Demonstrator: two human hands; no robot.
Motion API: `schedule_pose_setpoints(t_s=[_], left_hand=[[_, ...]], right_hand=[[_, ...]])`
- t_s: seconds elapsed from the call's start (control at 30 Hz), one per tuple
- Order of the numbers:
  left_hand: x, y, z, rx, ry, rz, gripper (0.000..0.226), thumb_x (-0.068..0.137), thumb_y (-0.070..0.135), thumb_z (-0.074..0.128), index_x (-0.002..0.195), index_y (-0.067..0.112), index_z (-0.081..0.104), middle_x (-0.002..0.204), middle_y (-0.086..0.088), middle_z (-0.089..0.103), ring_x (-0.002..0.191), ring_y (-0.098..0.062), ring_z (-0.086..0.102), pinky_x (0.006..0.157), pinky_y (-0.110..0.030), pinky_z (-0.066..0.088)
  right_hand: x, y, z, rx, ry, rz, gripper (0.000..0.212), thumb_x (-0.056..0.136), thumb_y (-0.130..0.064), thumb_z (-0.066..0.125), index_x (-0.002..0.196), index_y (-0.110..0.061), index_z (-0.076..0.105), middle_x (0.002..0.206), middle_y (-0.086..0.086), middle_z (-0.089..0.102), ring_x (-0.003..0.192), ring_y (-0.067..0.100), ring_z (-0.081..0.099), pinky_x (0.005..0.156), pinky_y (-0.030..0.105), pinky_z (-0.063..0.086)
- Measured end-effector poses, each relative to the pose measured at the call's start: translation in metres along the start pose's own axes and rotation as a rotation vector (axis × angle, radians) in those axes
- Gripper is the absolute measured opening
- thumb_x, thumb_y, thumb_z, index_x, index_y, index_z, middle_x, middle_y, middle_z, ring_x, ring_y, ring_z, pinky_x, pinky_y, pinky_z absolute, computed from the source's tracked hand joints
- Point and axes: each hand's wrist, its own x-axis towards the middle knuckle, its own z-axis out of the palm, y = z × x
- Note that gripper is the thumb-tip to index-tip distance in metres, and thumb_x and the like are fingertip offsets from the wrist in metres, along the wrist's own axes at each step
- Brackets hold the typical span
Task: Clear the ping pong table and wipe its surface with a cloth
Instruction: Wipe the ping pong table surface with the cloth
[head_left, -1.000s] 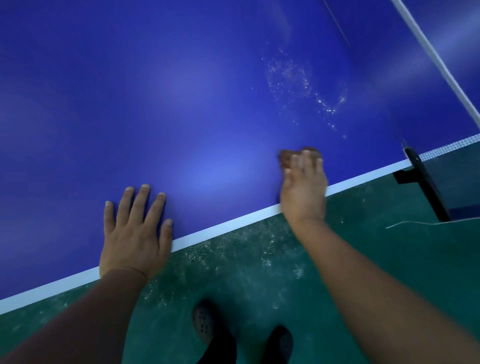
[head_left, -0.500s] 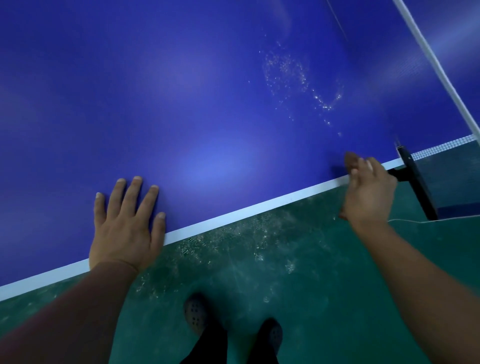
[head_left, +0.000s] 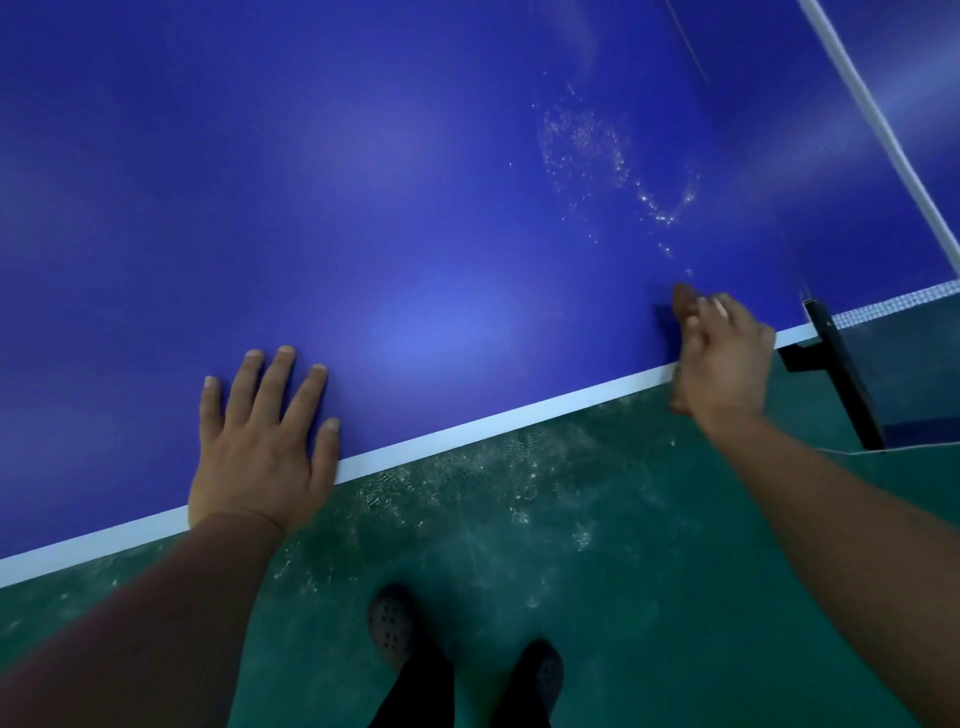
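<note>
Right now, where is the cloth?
In the head view, the brown cloth is bunched in the right hand at the table's near white edge, just left of the net post.

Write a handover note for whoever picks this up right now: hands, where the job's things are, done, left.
Left hand: flat, fingers spread, pressing on the blue ping pong table top by its white edge line.
Right hand: curled round a small brown cloth, at the table edge near the black net post.
Done: no loose items on the table in view.
Left: a patch of whitish droplets or specks sits beyond the right hand, near the white net cord; probably wipe it next. The far side of the table is out of view.
</note>
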Motion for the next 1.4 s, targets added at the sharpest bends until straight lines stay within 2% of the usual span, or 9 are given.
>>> schedule_pose_setpoints(t_s=[0.1, 0.2, 0.3, 0.4, 0.67, 0.83, 1.13, 1.3, 1.4], left_hand=[[0.000, 0.000, 0.000, 0.000, -0.004, 0.006, 0.063, 0.096, 0.044, 0.028, 0.144, 0.010, 0.049, 0.154, -0.017, 0.039, 0.145, -0.039, 0.026, 0.118, -0.061, 0.013], [-0.001, -0.001, -0.001, -0.001, -0.006, 0.008, 0.063, 0.097, 0.045, 0.028, 0.145, 0.010, 0.049, 0.154, -0.016, 0.039, 0.146, -0.038, 0.025, 0.119, -0.060, 0.014], [0.000, -0.001, -0.001, 0.003, -0.014, 0.016, 0.063, 0.096, 0.044, 0.029, 0.145, 0.010, 0.050, 0.154, -0.016, 0.040, 0.146, -0.037, 0.026, 0.118, -0.061, 0.016], [0.000, -0.002, -0.001, -0.005, -0.029, 0.004, 0.063, 0.097, 0.046, 0.028, 0.143, 0.011, 0.053, 0.153, -0.015, 0.043, 0.145, -0.036, 0.029, 0.117, -0.061, 0.018], [0.056, 0.020, -0.013, -0.101, 0.101, -0.057, 0.068, 0.102, 0.050, 0.017, 0.128, 0.008, 0.065, 0.140, -0.016, 0.055, 0.132, -0.037, 0.043, 0.114, -0.060, 0.024], [0.169, 0.040, -0.011, -0.171, 0.119, -0.068, 0.056, 0.097, 0.043, 0.033, 0.134, 0.010, 0.059, 0.149, -0.010, 0.048, 0.141, -0.032, 0.038, 0.117, -0.057, 0.019], [0.374, 0.065, 0.009, -0.137, 0.139, -0.220, 0.062, 0.094, 0.044, 0.030, 0.142, 0.010, 0.050, 0.154, -0.010, 0.042, 0.145, -0.033, 0.033, 0.119, -0.059, 0.018], [0.393, 0.071, 0.018, -0.076, 0.115, -0.207, 0.061, 0.094, 0.043, 0.032, 0.146, 0.013, 0.047, 0.157, -0.010, 0.037, 0.149, -0.032, 0.025, 0.120, -0.057, 0.012], [0.394, 0.070, 0.019, -0.062, 0.099, -0.215, 0.059, 0.094, 0.042, 0.033, 0.144, 0.015, 0.051, 0.156, -0.010, 0.039, 0.147, -0.032, 0.027, 0.118, -0.058, 0.016]], right_hand=[[0.007, -0.058, -0.002, 0.159, -0.031, -0.471, 0.036, 0.100, -0.023, 0.048, 0.127, -0.005, 0.064, 0.134, 0.016, 0.059, 0.109, 0.041, 0.055, 0.097, 0.044, 0.043], [-0.007, -0.104, 0.029, 0.096, -0.218, -0.907, 0.043, 0.101, -0.029, 0.045, 0.135, -0.007, 0.059, 0.144, 0.017, 0.053, 0.124, 0.041, 0.053, 0.108, 0.049, 0.040], [0.000, -0.111, 0.042, 0.002, -0.285, -1.021, 0.049, 0.104, -0.033, 0.034, 0.147, -0.012, 0.048, 0.158, 0.009, 0.038, 0.146, 0.033, 0.032, 0.120, 0.050, 0.026], [0.016, -0.112, 0.044, 0.004, -0.278, -1.108, 0.050, 0.103, -0.032, 0.034, 0.148, -0.013, 0.046, 0.159, 0.008, 0.035, 0.149, 0.033, 0.027, 0.121, 0.051, 0.021], [0.092, -0.135, 0.059, 0.077, -0.324, -1.165, 0.048, 0.105, -0.032, 0.033, 0.147, -0.015, 0.048, 0.160, 0.004, 0.033, 0.151, 0.029, 0.023, 0.123, 0.043, 0.016], [0.171, -0.169, 0.077, 0.085, -0.341, -1.140, 0.049, 0.103, -0.031, 0.033, 0.148, -0.014, 0.047, 0.160, 0.003, 0.033, 0.151, 0.028, 0.023, 0.122, 0.044, 0.022], [0.338, -0.248, 0.120, 0.118, -0.315, -1.082, 0.054, 0.100, -0.033, 0.030, 0.144, -0.012, 0.052, 0.155, 0.008, 0.042, 0.145, 0.035, 0.034, 0.117, 0.047, 0.028], [0.415, -0.282, 0.137, 0.070, -0.315, -1.008, 0.059, 0.100, -0.037, 0.023, 0.148, -0.012, 0.046, 0.159, 0.006, 0.037, 0.148, 0.033, 0.029, 0.120, 0.048, 0.026], [0.454, -0.304, 0.148, 0.079, -0.276, -0.907, 0.051, 0.104, -0.031, 0.033, 0.151, -0.011, 0.042, 0.162, 0.006, 0.030, 0.150, 0.032, 0.022, 0.121, 0.047, 0.022]])
